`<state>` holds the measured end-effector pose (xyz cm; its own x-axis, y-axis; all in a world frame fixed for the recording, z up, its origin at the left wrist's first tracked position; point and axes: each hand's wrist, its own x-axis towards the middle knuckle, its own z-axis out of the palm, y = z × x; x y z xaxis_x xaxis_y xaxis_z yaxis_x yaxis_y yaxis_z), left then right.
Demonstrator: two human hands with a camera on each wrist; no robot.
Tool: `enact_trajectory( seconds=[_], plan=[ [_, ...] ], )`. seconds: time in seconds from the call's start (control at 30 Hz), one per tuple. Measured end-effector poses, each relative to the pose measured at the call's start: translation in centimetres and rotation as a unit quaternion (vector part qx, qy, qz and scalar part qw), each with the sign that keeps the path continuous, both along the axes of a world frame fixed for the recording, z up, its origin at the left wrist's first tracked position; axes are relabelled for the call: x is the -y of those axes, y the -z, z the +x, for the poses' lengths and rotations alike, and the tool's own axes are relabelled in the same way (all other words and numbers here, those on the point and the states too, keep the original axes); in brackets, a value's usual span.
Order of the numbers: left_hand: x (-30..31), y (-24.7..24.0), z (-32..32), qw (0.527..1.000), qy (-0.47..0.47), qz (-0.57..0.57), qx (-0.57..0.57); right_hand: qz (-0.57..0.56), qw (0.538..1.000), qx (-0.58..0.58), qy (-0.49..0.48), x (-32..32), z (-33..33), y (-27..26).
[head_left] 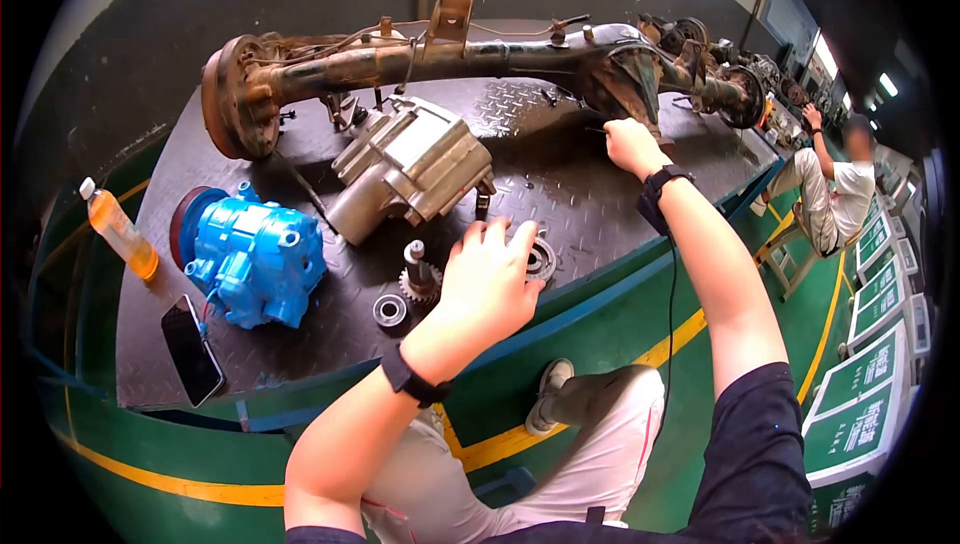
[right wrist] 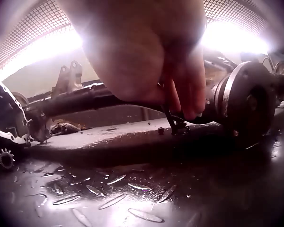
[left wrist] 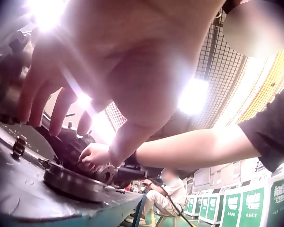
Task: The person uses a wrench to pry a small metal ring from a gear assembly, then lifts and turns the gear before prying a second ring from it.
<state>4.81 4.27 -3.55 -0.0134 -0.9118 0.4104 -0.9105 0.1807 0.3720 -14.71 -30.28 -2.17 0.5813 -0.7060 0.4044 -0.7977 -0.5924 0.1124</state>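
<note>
My left hand point(head_left: 487, 279) is spread over the table's front edge, fingers loosely extended and holding nothing. Partly hidden beneath it is a round metal part with a ring-shaped opening point(head_left: 541, 259), which shows as a flat disc point(left wrist: 71, 183) in the left wrist view. A toothed gear on a shaft point(head_left: 419, 279) stands just left of that hand, beside a ball bearing point(head_left: 389, 311). Further back, my right hand point(head_left: 634, 148) has its fingers curled near the axle's central housing point(head_left: 625, 84). It pinches a thin dark rod point(right wrist: 169, 106), mostly hidden by the fingers.
A long rusty axle point(head_left: 370, 69) spans the back of the dark treadplate table point(head_left: 300, 364). On the left are a grey metal housing point(head_left: 410, 169), a blue compressor-like unit point(head_left: 262, 259), a phone point(head_left: 192, 349) and a bottle point(head_left: 120, 229). Another person point(head_left: 835, 194) sits at right.
</note>
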Motion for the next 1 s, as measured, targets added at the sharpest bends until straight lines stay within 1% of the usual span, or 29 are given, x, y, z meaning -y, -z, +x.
enact_trajectory(
  seconds=[0.03,0.17,0.2,0.27,0.33,0.4,0.43,0.47,0.53,0.6,0.67,0.73,0.8,0.87,0.97,1.0],
  plan=[
    [0.0,-0.6,0.2,1.0,0.0,0.011,-0.006,-0.039,0.999,-0.019,-0.033,1.3,0.1,0.8],
    [0.3,-0.4,0.4,0.999,0.006,-0.037,-0.025,-0.042,0.996,-0.063,-0.037,2.9,1.4,1.1],
    [0.5,-0.2,0.4,0.999,0.009,-0.034,-0.03,-0.033,0.995,-0.093,-0.02,3.3,1.6,1.1],
    [0.6,0.0,0.5,0.999,0.015,-0.026,-0.04,-0.036,0.994,-0.101,-0.021,3.8,2.0,1.5],
    [0.5,0.0,0.5,0.999,0.018,-0.031,-0.041,-0.022,0.99,-0.138,-0.024,2.7,2.3,0.9],
    [0.5,-0.2,0.3,0.998,0.021,-0.036,-0.045,-0.035,0.987,-0.155,-0.037,1.2,2.4,0.1],
    [0.5,-0.3,0.3,0.998,0.02,-0.036,-0.048,-0.016,0.986,-0.162,-0.042,0.4,2.4,-0.8],
    [0.5,-0.4,0.3,0.998,0.022,-0.039,-0.05,-0.012,0.986,-0.152,-0.065,0.2,2.2,-1.2],
    [0.3,-0.4,0.1,0.998,0.019,-0.039,-0.049,0.023,0.991,-0.085,-0.099,-0.4,1.5,-2.1],
    [0.2,-0.5,0.1,0.998,0.021,-0.035,-0.046,0.14,0.988,0.03,-0.06,0.0,0.9,-1.3],
    [-0.1,-0.7,0.1,0.998,0.02,-0.032,-0.045,0.248,0.956,0.153,-0.021,0.0,0.7,-1.1],
    [-0.2,-0.9,0.2,0.998,0.018,-0.031,-0.045,0.306,0.922,0.236,0.031,-0.7,0.1,-1.2],
    [-0.2,-0.7,0.3,0.998,0.018,-0.039,-0.042,0.31,0.911,0.255,0.094,-0.3,-0.5,-0.5],
    [-0.1,-0.6,0.3,0.998,0.018,-0.04,-0.04,0.317,0.92,0.191,0.132,0.4,-1.2,-0.1],
    [-0.1,-0.8,0.3,0.998,0.02,-0.035,-0.039,0.239,0.96,0.099,0.11,1.3,-1.9,0.8],
    [-0.1,-0.9,0.3,0.998,0.02,-0.032,-0.041,0.218,0.963,0.111,0.113,1.3,-2.1,1.1]
  ],
)
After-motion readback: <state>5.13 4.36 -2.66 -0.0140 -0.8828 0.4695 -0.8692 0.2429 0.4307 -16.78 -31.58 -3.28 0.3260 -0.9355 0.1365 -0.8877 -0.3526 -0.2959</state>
